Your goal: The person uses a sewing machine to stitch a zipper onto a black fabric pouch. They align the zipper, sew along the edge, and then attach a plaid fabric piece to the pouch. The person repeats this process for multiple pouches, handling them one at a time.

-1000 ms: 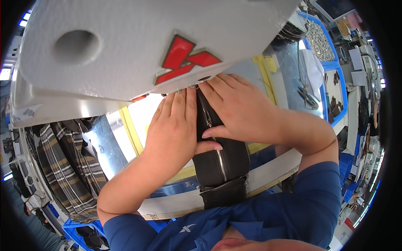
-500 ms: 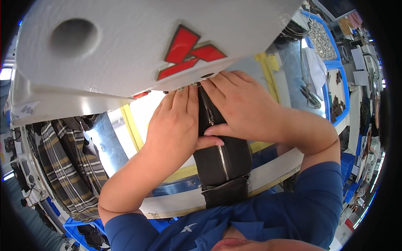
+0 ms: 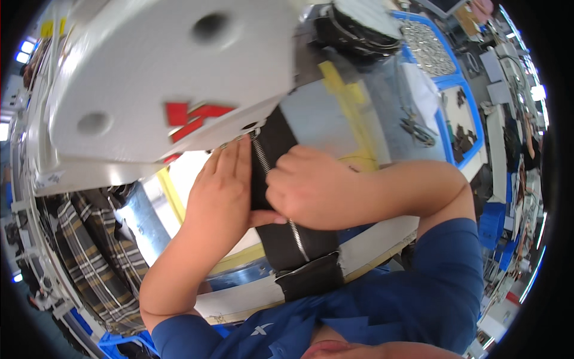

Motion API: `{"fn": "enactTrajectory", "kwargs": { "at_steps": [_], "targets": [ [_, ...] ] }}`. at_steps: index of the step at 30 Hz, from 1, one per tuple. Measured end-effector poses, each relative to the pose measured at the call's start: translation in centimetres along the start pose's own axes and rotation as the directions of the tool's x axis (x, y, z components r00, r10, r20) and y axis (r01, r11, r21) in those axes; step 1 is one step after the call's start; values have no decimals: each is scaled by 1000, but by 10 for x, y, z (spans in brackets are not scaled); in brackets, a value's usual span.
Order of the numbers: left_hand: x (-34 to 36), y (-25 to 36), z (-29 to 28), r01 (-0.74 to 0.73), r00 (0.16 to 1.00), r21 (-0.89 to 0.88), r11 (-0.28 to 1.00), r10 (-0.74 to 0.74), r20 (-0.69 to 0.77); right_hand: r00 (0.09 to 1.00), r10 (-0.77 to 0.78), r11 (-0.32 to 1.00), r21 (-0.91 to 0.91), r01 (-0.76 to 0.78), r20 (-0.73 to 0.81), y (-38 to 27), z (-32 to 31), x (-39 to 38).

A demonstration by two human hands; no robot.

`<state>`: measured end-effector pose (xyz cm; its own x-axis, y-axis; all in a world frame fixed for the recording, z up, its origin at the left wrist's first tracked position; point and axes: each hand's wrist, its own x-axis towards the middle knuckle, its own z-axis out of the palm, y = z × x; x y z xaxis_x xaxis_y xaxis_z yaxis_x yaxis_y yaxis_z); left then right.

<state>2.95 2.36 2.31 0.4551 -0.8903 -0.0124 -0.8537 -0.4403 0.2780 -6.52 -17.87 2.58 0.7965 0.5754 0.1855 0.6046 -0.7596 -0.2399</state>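
Seam in progress at a sewing machine [image 3: 161, 78]. The left hand [image 3: 224, 188] lies flat, fingers together, pressing the black fabric strip [image 3: 293, 239] onto the machine bed [image 3: 335, 113]. The right hand [image 3: 311, 191] is curled, its fingers closed on the strip beside the silver zipper [image 3: 297, 232]. The strip's far end sits under the machine head; its near end hangs over the bed's front edge. Judged from this, most of the zipper's length remains unsewn. Plaid cloth [image 3: 101, 251] lies off the bed's left edge.
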Motion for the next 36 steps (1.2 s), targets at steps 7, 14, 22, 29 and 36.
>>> {"fn": "enactTrajectory", "kwargs": {
  "at_steps": [7, 14, 22, 29, 36],
  "targets": [
    [0, 2, -6, 10, 999, 59, 998, -13, 53, 958, -151, 980, 167, 112, 242, -6, -15, -3],
    [-11, 18, -22, 111, 991, 1, 994, -111, 80, 742, 420, 774, -221, -593, -522, 112, -96, -12],
    [-22, 9, -6, 216, 958, -714, 666, -287, 22, 722, 334, 726, -322, -607, -606, 114, -122, -20],
    [-15, -19, 18, 169, 962, -954, -248, -168, 214, 972, -224, 960, 153, 233, -75, -43, -60, -19],
    [-28, -2, 18, 252, 899, -927, 279, -421, 117, 975, 181, 974, 160, -159, -131, 16, -38, -1]
  ]
}}
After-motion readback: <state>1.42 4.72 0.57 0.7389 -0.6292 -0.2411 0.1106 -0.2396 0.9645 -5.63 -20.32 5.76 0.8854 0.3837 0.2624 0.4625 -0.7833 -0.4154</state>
